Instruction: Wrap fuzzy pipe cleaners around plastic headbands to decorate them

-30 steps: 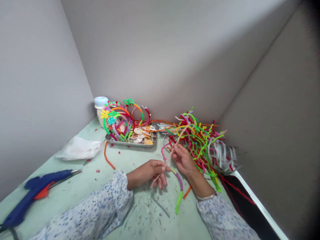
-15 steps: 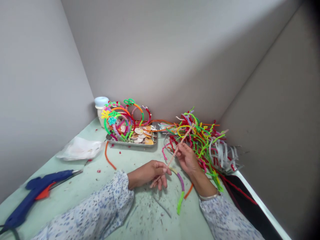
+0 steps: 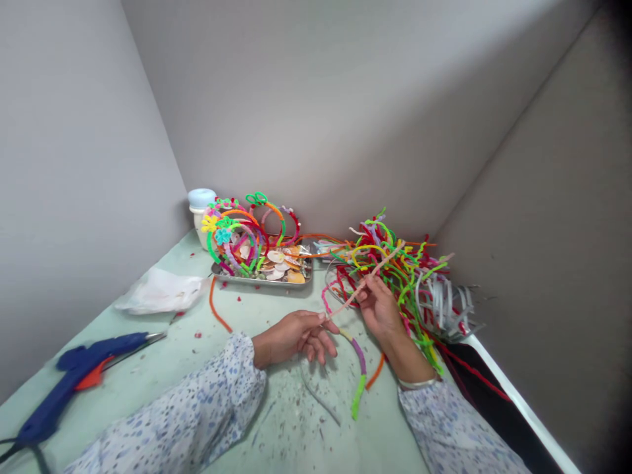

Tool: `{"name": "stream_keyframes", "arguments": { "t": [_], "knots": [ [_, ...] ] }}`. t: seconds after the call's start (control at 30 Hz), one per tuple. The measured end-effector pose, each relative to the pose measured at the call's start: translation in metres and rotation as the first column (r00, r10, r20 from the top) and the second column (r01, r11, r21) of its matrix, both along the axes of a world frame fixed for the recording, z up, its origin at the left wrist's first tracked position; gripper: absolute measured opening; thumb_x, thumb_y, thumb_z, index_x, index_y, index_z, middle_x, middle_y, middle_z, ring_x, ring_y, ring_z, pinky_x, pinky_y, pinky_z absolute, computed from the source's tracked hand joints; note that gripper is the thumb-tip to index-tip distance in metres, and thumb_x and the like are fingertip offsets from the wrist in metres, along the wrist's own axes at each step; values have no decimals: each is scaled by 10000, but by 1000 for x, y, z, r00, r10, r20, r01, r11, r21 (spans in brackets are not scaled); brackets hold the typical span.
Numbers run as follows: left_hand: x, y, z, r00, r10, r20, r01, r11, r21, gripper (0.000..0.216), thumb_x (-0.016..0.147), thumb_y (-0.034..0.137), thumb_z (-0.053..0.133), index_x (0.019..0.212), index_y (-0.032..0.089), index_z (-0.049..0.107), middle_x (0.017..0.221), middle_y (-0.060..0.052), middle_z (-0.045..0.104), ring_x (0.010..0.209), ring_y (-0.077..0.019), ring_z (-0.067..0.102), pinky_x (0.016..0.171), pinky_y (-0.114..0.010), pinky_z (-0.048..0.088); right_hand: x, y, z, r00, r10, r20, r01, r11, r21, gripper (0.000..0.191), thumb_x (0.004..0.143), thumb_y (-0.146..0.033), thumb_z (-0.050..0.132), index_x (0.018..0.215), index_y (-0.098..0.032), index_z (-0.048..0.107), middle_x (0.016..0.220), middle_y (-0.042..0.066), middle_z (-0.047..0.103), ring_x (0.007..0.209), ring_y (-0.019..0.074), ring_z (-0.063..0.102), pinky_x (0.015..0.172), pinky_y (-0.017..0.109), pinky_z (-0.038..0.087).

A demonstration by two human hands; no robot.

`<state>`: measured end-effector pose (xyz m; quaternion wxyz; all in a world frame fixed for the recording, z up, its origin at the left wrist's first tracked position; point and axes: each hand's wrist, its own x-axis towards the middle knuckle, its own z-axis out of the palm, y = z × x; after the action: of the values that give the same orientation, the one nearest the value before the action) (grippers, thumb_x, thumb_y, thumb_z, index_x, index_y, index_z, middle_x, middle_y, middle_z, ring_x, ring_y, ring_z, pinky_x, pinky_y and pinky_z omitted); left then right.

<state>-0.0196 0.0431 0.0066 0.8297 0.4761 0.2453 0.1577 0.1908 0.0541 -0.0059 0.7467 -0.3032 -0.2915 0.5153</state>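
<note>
Pink stem (image 3: 349, 300) slanted up; we pinched lower end in left hand (image 3: 301, 337), middle in right hand (image 3: 381, 313), near pile (image 3: 409, 283).

Soft light, dim right wall (image 3: 548, 210) — blackened edge

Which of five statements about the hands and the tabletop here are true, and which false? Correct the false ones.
1. The left hand and right hand both hold the pale pink stem. True.
2. The glue gun is in the right hand. False: the blue glue gun lies on the table, apart from both hands.
3. The lidded container stands left of the metal tray. True.
4. The tangled stems lie right of the tray. True.
5. The white packet sits inside the tray. False: the white packet lies on the table.
</note>
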Motion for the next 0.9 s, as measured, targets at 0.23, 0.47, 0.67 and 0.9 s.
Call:
{"name": "stream_keyframes", "arguments": {
  "t": [0.23, 0.47, 0.67, 0.9],
  "knots": [
    [-2, 1, -1, 1000, -6, 25, 6, 1000, -9, 289, 837, 312, 508, 947, 73, 628, 714, -118, 700, 489, -135, 634, 379, -167, 397, 5, 1, 0, 999, -18, -44, 19, 1000, 13, 100, 720, -219, 708, 730, -183, 615, 667, -52, 537, 518, 37, 470, 443, 135, 410],
    [-3, -2, -1, 999, -34, -1, 34, 998, 44, 307, 832, 354, 539, 906, 70, 631, 722, -118, 701, 473, -103, 612, 373, -147, 367, 6, 2, 0, 998, -8, -57, 10, 1000, 24, 129, 711, -203, 716, 728, -184, 590, 664, -58, 527, 511, 33, 451, 456, 131, 409],
    [-1, 0, -2, 999, 34, 32, -34, 999, -12, 356, 827, 392, 544, 948, 68, 628, 782, -136, 701, 505, -112, 624, 395, -153, 402, 9, -1, 4, 997, -36, -75, 38, 999, 31, 149, 695, -196, 728, 717, -194, 581, 639, -62, 523, 501, 39, 436, 441, 139, 399],
    [-4, 1, 1, 997, 61, 38, -59, 997, -48, 283, 813, 315, 580, 940, 67, 633, 738, -102, 695, 479, -92, 609, 391, -143, 382, 12, -1, 6, 994, -111, -6, 111, 994, 21, 160, 682, -268, 732, 721, -209, 589, 640, -55, 517, 485, 58, 418, 446, 181, 394]
  ]
}}
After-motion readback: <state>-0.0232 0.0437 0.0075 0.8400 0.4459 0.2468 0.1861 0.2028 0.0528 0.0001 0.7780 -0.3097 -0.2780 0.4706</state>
